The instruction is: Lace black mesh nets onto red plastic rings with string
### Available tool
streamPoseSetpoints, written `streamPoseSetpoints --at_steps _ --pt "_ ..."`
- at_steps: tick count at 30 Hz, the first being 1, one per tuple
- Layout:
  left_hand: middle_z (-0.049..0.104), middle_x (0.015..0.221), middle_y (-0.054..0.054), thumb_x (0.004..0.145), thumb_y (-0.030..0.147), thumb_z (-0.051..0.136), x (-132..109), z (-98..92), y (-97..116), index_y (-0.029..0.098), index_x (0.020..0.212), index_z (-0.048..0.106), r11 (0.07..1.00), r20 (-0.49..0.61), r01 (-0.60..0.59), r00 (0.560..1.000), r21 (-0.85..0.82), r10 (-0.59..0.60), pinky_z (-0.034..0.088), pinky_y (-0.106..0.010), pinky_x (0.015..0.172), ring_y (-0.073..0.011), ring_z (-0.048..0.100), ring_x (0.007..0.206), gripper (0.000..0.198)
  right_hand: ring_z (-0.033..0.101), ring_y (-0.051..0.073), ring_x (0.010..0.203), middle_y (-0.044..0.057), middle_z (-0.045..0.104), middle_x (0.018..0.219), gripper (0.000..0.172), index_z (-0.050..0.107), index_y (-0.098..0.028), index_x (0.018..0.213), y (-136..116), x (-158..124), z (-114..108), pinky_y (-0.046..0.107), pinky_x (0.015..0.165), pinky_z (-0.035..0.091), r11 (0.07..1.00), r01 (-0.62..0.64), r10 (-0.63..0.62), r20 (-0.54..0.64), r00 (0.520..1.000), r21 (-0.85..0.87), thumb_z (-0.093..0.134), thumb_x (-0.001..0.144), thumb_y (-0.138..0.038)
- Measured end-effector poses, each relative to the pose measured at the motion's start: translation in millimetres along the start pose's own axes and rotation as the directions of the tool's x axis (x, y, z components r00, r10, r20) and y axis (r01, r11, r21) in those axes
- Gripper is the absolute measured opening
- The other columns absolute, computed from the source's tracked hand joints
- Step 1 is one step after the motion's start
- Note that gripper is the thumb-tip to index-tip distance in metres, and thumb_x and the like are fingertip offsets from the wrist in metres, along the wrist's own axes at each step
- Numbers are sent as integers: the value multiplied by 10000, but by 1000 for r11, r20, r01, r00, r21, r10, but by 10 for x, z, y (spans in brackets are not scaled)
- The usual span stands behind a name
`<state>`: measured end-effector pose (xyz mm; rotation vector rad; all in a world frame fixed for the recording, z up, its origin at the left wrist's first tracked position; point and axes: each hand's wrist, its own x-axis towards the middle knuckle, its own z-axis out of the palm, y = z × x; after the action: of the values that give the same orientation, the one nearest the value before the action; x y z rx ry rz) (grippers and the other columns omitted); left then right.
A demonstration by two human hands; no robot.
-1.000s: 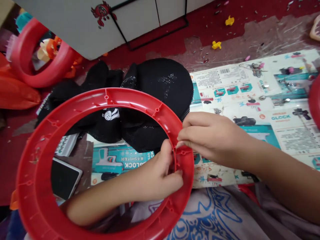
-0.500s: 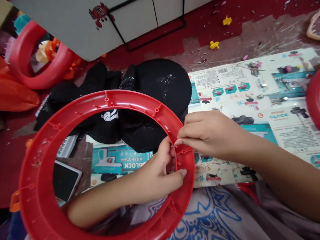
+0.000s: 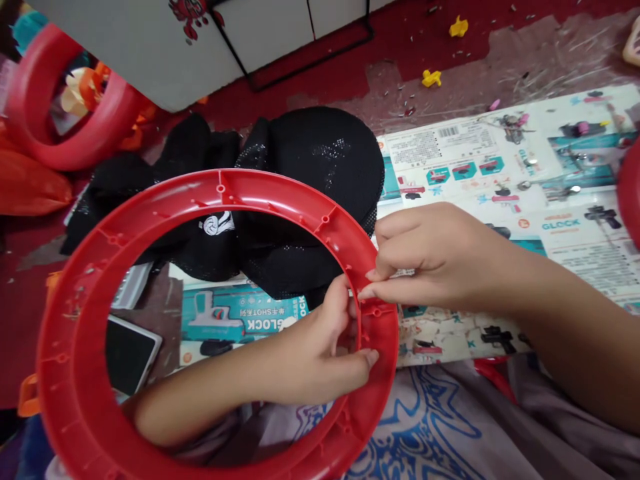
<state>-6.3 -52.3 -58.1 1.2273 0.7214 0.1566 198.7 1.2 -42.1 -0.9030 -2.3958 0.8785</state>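
A large red plastic ring [image 3: 85, 293], its hollow ribbed side with small posts facing me, is held up over my lap. My left hand [image 3: 327, 357] passes through the ring's opening and grips its right part, with the thumb on the channel and some fingers hidden behind the inner wall. My right hand [image 3: 425, 257] is closed in a pinch, thumb and fingertips at the channel's inner edge just above the left thumb. Whatever lies between those fingertips is too small to make out.
Behind the ring lies a black cap-like cloth item [image 3: 320, 167]. Printed cardboard [image 3: 445, 147] carries small metal parts. A black-screened device [image 3: 131, 353] sits at left. Another red ring [image 3: 35, 133] stands near a white cabinet [image 3: 280, 33]. Yellow pieces [image 3: 431, 78] lie on the floor.
The view has shifted slightly. My right fingertips sit a little lower along the ring and have spread slightly at the knuckles. My left hand keeps its grip.
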Motion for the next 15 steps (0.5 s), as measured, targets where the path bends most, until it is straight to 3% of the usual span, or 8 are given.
streamPoseSetpoints --at_steps 3,9,15 --pt "497 1196 -90 903 158 464 1 12 -5 250 1345 126 1000 28 -21 999 -20 22 520 -311 835 -182 571 1024 564 402 61 538 -44 462 593 287 577 -160 546 20 -3 -12 220 525 234 999 31 -31 4 1000 13 634 813 -248" --pt "548 1142 -90 882 167 507 5 -10 9 202 1398 110 985 19 -94 996 142 93 426 -408 1030 -238 496 1181 652 379 59 523 -51 422 566 345 520 -160 516 52 2 -17 227 518 212 998 54 -54 14 998 13 631 824 -271" --pt "445 1314 -128 887 188 505 38 -2 -12 217 1401 106 997 6 -63 998 46 63 464 -378 979 -227 511 1151 651 364 50 516 -57 405 561 374 489 -152 517 101 21 13 220 519 208 995 98 -98 15 995 9 623 842 -280"
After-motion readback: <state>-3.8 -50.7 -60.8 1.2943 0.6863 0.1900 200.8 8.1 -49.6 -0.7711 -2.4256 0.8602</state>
